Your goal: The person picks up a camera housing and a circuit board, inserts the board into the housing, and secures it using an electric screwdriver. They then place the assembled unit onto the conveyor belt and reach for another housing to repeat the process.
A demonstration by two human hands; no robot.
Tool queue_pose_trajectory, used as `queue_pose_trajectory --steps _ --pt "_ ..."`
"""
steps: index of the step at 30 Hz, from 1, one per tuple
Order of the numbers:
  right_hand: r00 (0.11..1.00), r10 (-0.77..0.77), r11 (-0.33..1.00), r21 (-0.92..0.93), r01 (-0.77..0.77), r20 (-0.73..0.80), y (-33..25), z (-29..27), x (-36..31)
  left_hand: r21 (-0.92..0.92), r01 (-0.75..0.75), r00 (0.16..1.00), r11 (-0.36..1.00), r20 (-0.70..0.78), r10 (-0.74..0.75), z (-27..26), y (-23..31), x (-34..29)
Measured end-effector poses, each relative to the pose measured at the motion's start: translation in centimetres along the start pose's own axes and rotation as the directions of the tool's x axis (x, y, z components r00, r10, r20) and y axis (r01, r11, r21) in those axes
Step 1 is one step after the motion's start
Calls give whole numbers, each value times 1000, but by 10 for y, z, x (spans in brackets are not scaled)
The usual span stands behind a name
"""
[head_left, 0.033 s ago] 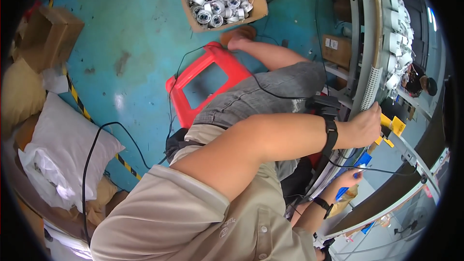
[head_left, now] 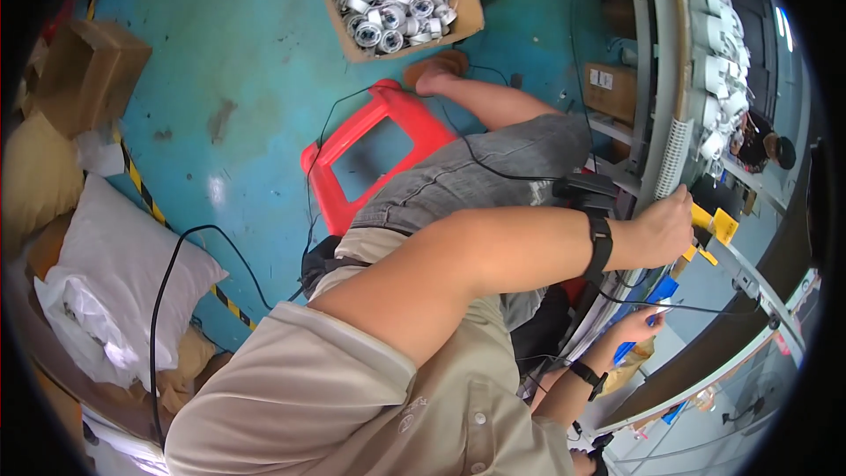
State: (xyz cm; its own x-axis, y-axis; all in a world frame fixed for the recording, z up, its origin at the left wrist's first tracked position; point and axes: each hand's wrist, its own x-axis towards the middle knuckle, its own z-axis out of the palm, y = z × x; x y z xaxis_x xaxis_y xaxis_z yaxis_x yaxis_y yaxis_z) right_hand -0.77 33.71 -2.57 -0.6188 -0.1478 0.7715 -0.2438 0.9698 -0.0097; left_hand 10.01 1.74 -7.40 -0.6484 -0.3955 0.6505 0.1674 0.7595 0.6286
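My left hand is at the bench edge, with its back turned up and its fingers curled. What its fingers close on, if anything, is hidden. Just beyond its fingertips stands a yellow fixture. Lower in the picture, my right hand pinches a small white piece, too small to name, with a bit of blue by the fingers. A blue object lies close to that hand. Both wrists wear black bands with cables.
Round white lamp-like parts line the bench beside a slotted wire duct. More fill a cardboard box on the floor. A red stool stands beside my leg. Sacks and another carton sit at the left; cables trail about.
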Motion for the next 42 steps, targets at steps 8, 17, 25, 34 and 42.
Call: queue_pose_trajectory --steps 8,17,25,34,42 --pt "970 -36 773 621 -127 242 -135 -40 -33 -657 166 941 735 328 80 -18 0 17" --pt "890 -181 141 907 -397 418 -142 -17 -10 -765 203 847 612 451 283 1 23 61" --pt "710 -128 182 720 -670 693 -136 -31 18 -693 331 669 640 651 359 3 38 67" --pt "561 -491 -20 634 -773 667 -134 -63 64 -396 606 348 690 912 218 -25 56 118" --pt "872 -432 474 881 3 229 -108 -19 82 -470 788 353 397 874 334 14 31 140"
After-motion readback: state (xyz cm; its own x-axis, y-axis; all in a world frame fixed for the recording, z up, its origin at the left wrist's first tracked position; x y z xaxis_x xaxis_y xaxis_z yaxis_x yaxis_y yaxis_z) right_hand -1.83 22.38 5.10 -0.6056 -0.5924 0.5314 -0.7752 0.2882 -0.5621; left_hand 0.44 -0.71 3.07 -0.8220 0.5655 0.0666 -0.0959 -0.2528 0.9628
